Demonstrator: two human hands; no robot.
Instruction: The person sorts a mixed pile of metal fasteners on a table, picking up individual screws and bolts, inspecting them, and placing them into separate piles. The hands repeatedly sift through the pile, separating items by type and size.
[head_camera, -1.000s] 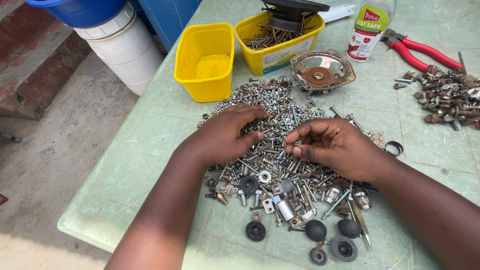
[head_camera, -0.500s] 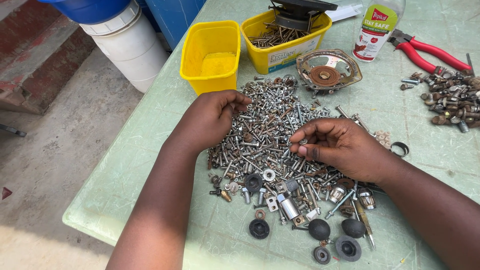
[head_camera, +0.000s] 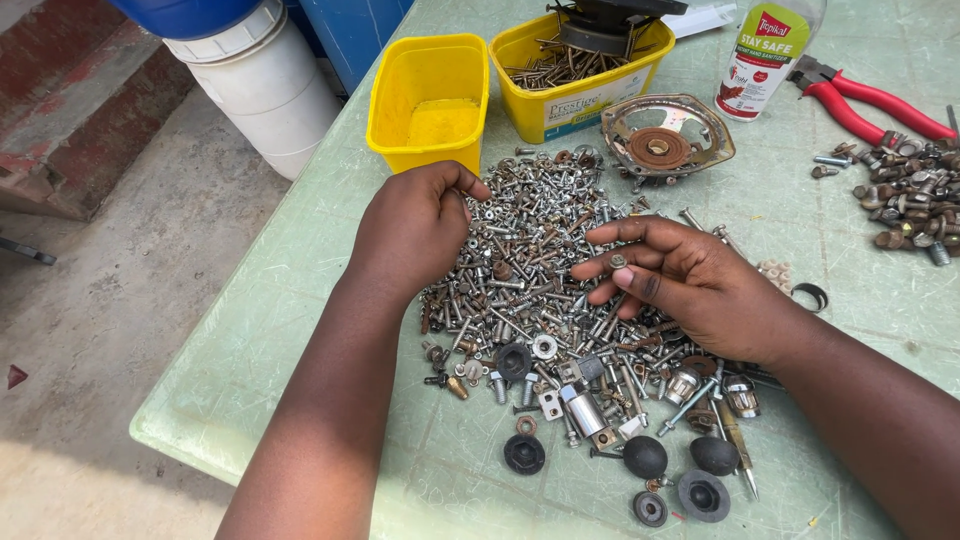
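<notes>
A big heap of mixed screws, bolts and nuts (head_camera: 540, 270) covers the middle of the pale green table (head_camera: 300, 300). My left hand (head_camera: 415, 225) hovers over the heap's left edge, just below the empty yellow tub (head_camera: 430, 95). Its fingers are curled shut with thumb and forefinger pinched together, and whatever is inside them is hidden. My right hand (head_camera: 700, 285) rests over the right side of the heap and pinches a small nut (head_camera: 617, 261) between thumb and fingertips.
A second yellow tub (head_camera: 575, 70) holds rusty nails. Behind the heap lie a rusty round speaker frame (head_camera: 665, 140), a bottle (head_camera: 765, 55), red pliers (head_camera: 870, 100) and a pile of rusty bolts (head_camera: 915, 195). Black rubber caps (head_camera: 680, 470) sit near the front edge. A white bucket (head_camera: 260, 90) stands off the table's left side.
My left hand has lifted off the heap and moved up towards the empty yellow tub with its fingers closed. My right hand has shifted slightly and raised a small nut in its fingertips.
</notes>
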